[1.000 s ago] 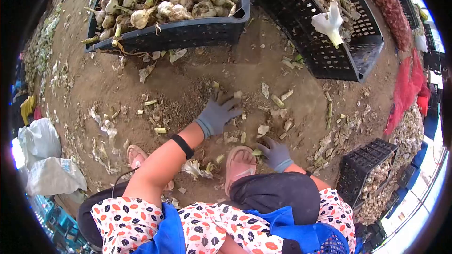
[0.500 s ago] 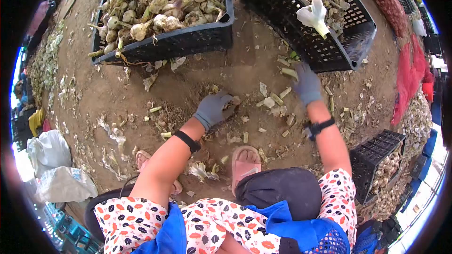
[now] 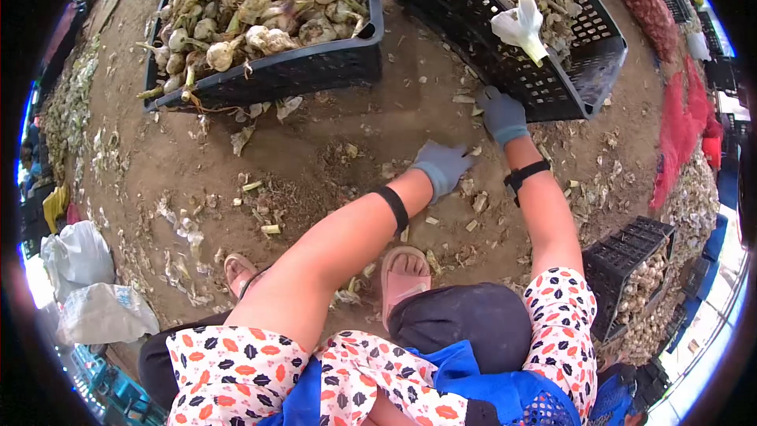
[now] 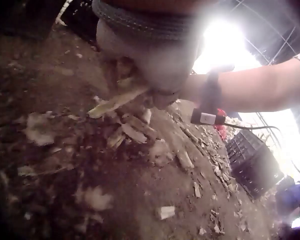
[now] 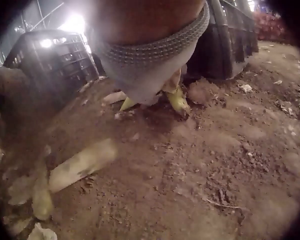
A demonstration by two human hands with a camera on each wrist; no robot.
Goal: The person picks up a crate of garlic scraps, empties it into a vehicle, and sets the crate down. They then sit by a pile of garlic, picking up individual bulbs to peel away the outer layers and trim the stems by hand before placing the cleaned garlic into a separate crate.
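Observation:
Cut stem pieces lie under the gloved left hand [image 3: 443,167]; one pale stem [image 4: 117,102] juts from its curled fingers in the left wrist view. The gloved right hand [image 3: 502,114] is down at the ground beside the lower edge of the black slatted crate [image 3: 544,91]. Yellow-green stem pieces [image 5: 177,101] show below the right glove [image 5: 150,75], its fingers curled round them and mostly hidden. A white bulb with a stem [image 3: 520,28] rests on that crate's edge, above dry scraps. To the left, a black crate [image 3: 315,63] is heaped with garlic bulbs [image 3: 272,12].
Stem bits and skins are scattered over the dirt floor [image 3: 307,134]. A smaller crate [image 3: 623,256] stands at the right, near a red net [image 3: 678,134]. White sacks [image 3: 102,312] lie at the left. Both sandalled feet [image 3: 406,268] are below the hands.
My left hand has moved right across the floor, close to the right hand. The right hand has gone from beside the foot up to the slatted crate's lower edge.

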